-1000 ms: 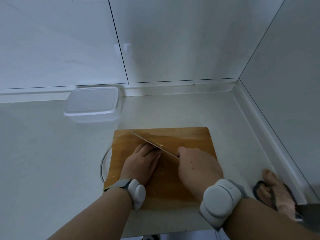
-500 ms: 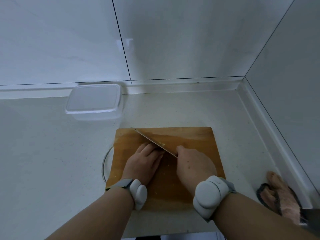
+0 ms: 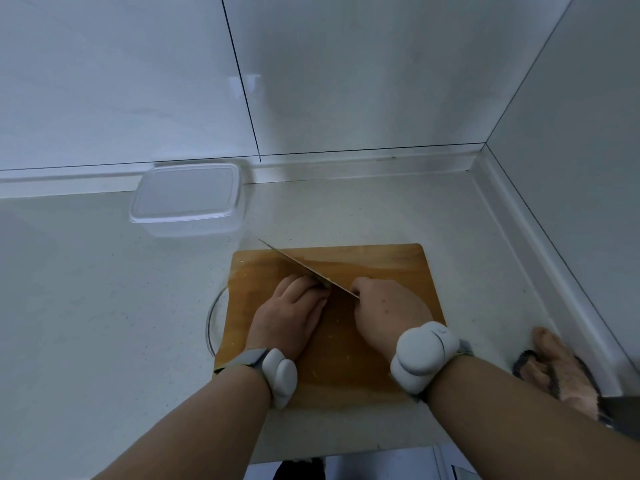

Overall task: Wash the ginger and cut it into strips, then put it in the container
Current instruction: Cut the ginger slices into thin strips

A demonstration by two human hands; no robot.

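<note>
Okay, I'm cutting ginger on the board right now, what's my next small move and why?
Probably bring the knife down for another thin cut. Its blade sits right beside the left hand fingertips, where a bit of ginger shows, and the right hand grips the handle. The container waits behind the board.

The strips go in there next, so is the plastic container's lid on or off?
On. The clear container by the back wall has a flat lid with a raised rim covering its top; nothing shows inside it.
</note>
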